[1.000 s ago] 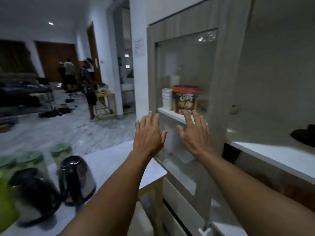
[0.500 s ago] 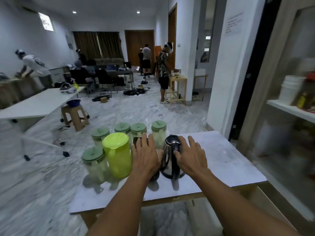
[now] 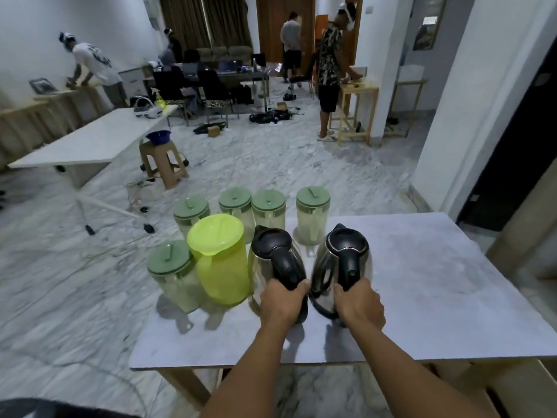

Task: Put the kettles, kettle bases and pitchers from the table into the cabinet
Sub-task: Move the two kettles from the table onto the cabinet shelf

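Two steel kettles with black lids and handles stand side by side on the white table [image 3: 437, 285]. My left hand [image 3: 281, 303] grips the handle of the left kettle [image 3: 271, 254]. My right hand [image 3: 357, 303] grips the handle of the right kettle [image 3: 337, 263]. Left of them stands a lime-green pitcher [image 3: 220, 260]. Several clear pitchers with grey-green lids surround it, one at the near left [image 3: 171, 276] and one at the far right [image 3: 312, 215]. The cabinet is out of view.
The table's right half is bare. A wooden cabinet edge [image 3: 524, 236] shows at the far right. Beyond lie marble floor, a white folding table [image 3: 90, 140], a stool [image 3: 164, 161] and several people working at the back.
My view swung from the cabinet shelves down to the table. Both hands, flat and open over the kettles half a second ago, have closed around the two kettle handles.
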`<action>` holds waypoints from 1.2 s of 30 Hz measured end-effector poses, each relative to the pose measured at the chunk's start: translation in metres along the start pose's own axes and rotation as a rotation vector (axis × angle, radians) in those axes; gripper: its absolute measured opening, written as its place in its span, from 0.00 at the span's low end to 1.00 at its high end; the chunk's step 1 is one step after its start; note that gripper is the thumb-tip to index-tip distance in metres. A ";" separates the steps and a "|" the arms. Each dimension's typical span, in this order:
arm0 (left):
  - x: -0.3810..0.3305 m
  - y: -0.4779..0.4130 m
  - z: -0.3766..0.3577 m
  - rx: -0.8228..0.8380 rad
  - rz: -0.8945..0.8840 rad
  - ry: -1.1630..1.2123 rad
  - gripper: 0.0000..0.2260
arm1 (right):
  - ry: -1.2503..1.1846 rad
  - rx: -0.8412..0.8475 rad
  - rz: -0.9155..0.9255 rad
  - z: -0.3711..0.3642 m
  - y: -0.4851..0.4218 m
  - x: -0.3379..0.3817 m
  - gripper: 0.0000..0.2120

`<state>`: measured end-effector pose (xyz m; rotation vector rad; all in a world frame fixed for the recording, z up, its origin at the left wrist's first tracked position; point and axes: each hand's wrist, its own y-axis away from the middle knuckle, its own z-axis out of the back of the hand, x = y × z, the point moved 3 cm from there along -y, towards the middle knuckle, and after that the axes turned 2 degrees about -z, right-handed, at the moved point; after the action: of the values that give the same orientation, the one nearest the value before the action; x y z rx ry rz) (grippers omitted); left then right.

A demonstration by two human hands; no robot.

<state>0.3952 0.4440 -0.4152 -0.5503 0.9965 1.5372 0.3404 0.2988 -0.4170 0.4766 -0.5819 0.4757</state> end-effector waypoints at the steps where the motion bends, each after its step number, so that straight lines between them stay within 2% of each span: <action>1: -0.002 -0.004 -0.006 -0.012 0.029 0.037 0.22 | -0.058 -0.005 -0.018 -0.003 -0.004 0.000 0.19; 5: -0.009 -0.012 -0.020 -0.098 0.085 0.133 0.13 | -0.173 0.011 -0.046 -0.009 -0.015 0.003 0.16; 9: -0.013 -0.025 -0.020 -0.108 0.048 0.171 0.10 | -0.249 0.001 -0.050 -0.010 -0.025 0.008 0.16; 12: -0.016 -0.036 -0.014 -0.079 0.008 0.160 0.10 | -0.305 -0.036 -0.072 -0.005 -0.029 0.009 0.13; 17: -0.028 -0.040 0.004 0.024 -0.157 0.134 0.08 | -0.362 -0.144 -0.079 0.008 -0.017 0.022 0.12; 22: -0.048 -0.029 0.022 0.183 -0.334 0.185 0.08 | -0.420 -0.311 -0.170 0.027 0.014 0.026 0.15; 26: -0.070 -0.004 0.051 0.273 -0.493 0.233 0.14 | -0.491 -0.492 -0.218 0.045 0.054 0.025 0.17; 28: -0.083 0.011 0.067 0.287 -0.532 0.246 0.16 | -0.534 -0.578 -0.228 0.059 0.078 0.027 0.17; 31: -0.102 0.036 0.083 0.318 -0.573 0.244 0.13 | -0.571 -0.695 -0.293 0.087 0.116 0.024 0.18; 36: -0.135 0.085 0.085 0.453 -0.666 0.292 0.12 | -0.644 -0.921 -0.335 0.156 0.177 0.010 0.15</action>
<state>0.3600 0.4418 -0.2375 -0.7000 1.1840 0.6274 0.1885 0.3561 -0.2461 -0.1837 -1.2265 -0.3073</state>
